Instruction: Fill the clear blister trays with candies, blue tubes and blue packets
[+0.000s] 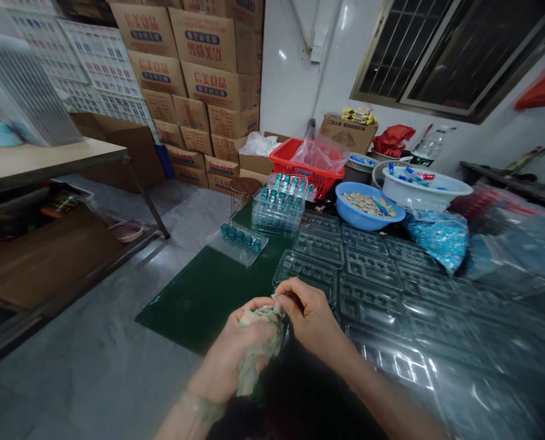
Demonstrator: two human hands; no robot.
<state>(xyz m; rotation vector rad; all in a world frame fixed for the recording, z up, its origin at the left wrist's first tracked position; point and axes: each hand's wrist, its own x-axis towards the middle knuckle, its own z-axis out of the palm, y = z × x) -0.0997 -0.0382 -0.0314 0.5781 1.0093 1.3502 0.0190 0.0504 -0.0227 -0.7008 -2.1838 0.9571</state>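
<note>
My left hand [247,336] is closed round a bunch of pale green and pinkish flat pieces [249,370], part of which hangs below the palm. What the pieces are made of is too blurred to tell. My right hand [309,315] is pinched at the top of the bunch, close to the left fingertips, and seems to grip one of the pieces. Both hands are above the near edge of a dark green table [199,293]. Just beyond my right hand lie rows of clear plastic trays [368,297] with moulded compartments.
One clear tray [240,247] with teal pieces lies left, beside stacked filled trays [279,208]. Behind are a red basket [284,160], a blue basin [345,211] of pale pieces, a white basin [430,192] and a bag of blue pieces [441,235]. Cartons [217,79] line the wall.
</note>
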